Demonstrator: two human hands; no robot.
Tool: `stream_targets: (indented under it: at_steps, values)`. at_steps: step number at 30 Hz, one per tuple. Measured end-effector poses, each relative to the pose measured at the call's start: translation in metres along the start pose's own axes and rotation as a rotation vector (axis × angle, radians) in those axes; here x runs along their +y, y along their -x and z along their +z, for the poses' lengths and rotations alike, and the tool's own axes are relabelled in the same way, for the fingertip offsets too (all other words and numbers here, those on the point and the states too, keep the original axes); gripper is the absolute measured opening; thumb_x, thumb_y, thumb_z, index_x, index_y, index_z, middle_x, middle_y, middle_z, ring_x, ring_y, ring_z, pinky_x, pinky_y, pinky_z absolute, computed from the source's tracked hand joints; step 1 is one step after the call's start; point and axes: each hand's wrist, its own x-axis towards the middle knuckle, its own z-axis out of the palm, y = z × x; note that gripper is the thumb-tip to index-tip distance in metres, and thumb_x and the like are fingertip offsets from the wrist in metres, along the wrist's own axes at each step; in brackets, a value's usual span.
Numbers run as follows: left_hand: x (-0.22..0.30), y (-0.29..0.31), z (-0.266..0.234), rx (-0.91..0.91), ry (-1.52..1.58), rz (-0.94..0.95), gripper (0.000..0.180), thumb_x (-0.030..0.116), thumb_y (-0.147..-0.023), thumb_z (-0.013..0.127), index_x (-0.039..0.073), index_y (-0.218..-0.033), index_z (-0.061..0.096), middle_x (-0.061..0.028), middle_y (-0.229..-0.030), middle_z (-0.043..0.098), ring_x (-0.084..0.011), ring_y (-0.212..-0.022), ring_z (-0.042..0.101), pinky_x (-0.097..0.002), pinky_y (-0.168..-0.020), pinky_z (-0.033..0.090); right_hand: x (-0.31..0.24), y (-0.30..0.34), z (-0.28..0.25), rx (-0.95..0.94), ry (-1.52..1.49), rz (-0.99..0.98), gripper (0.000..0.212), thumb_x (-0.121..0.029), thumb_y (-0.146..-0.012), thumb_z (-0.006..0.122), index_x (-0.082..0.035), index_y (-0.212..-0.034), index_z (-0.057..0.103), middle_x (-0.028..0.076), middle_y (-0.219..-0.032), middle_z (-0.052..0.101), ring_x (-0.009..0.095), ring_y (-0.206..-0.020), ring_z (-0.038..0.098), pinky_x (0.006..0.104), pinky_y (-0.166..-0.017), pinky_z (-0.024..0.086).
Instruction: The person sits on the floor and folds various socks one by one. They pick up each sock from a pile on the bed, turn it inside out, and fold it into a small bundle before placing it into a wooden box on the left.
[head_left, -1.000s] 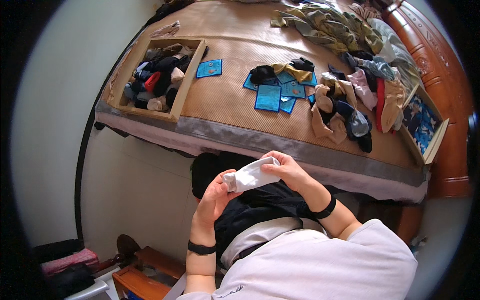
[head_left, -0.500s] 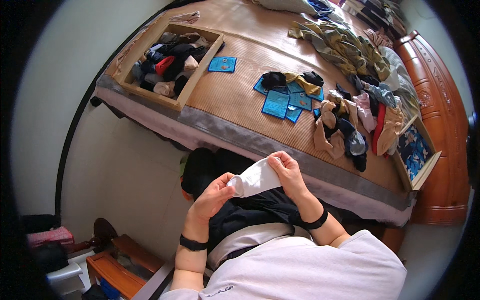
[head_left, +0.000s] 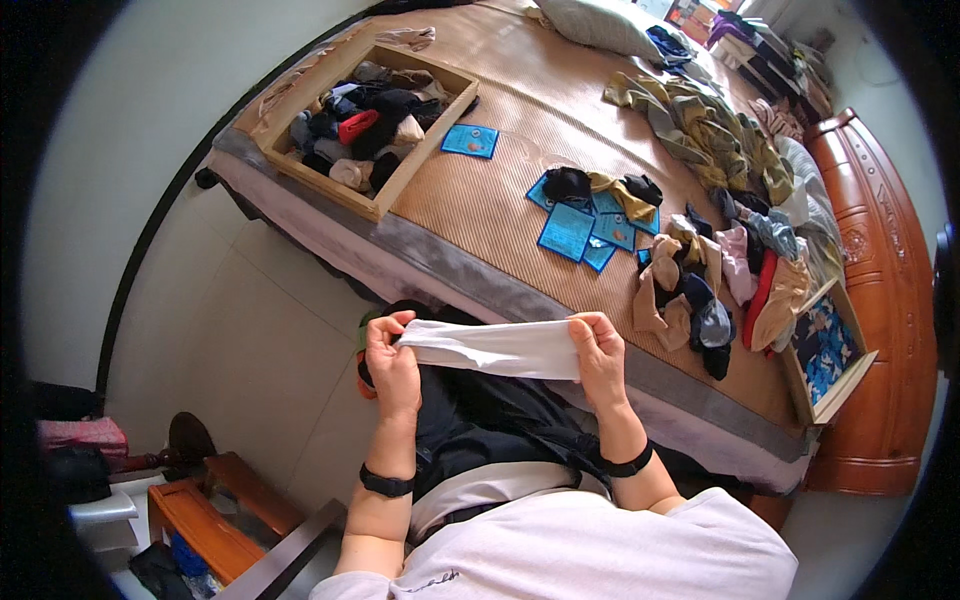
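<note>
A white sock [head_left: 490, 348] is stretched out almost level above my lap. My left hand [head_left: 392, 370] pinches one end of it, and my right hand [head_left: 601, 362] grips the other end between thumb and fingers. On the bed ahead, a heap of loose socks [head_left: 688, 285] in beige, black, grey and pink lies to the right. At the far left stands a wooden drawer [head_left: 330, 192] filled with bundled socks [head_left: 372, 120], one of them red.
Several blue flat packets [head_left: 566, 231] lie mid-bed under dark and mustard socks, with another blue packet [head_left: 470, 141] beside the drawer. A second shallow wooden drawer [head_left: 845, 385] with a blue patterned lining rests tilted at the right edge. Wooden furniture [head_left: 225, 530] stands at lower left.
The white sock has gone from bunched and slanted to pulled long and nearly level. My hands have moved apart, and the left one has risen. The view has shifted slightly.
</note>
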Motion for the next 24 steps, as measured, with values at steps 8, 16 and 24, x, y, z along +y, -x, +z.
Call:
stream_targets:
  at_steps: [8,16,24]
  values:
    - [0.042,0.020,0.003,-0.485,0.550,-0.764,0.034,0.019,-0.095,0.052,0.007,-0.126,0.048,-0.0134,-0.119,0.059,-0.0238,-0.106,0.060,-0.0407,-0.089,0.053,0.008,0.012,0.002,-0.266,0.156,0.064,0.016,-0.017,-0.095,0.061,-0.002,-0.100,0.061,-0.003,-0.086,0.060,0.004,-0.079,0.052,0.0192,-0.070,0.043]
    - [0.010,0.019,0.001,-0.272,0.307,-0.695,0.027,0.021,-0.094,0.059,0.004,-0.116,0.057,-0.0062,-0.103,0.064,-0.0151,-0.095,0.061,-0.0308,-0.083,0.051,0.024,0.018,0.002,-0.130,-0.283,0.243,0.010,-0.008,-0.092,0.062,-0.004,-0.101,0.060,-0.001,-0.089,0.060,0.006,-0.081,0.053,0.0217,-0.075,0.044]
    - [0.022,0.015,0.028,-0.218,0.210,-0.434,0.011,0.010,-0.092,0.062,0.011,-0.103,0.059,0.0003,-0.093,0.060,-0.0102,-0.085,0.058,-0.0256,-0.078,0.049,0.007,0.014,-0.018,-0.051,-0.080,0.139,0.014,-0.017,-0.094,0.061,-0.006,-0.101,0.063,-0.003,-0.081,0.058,0.001,-0.061,0.047,0.0160,-0.049,0.040]
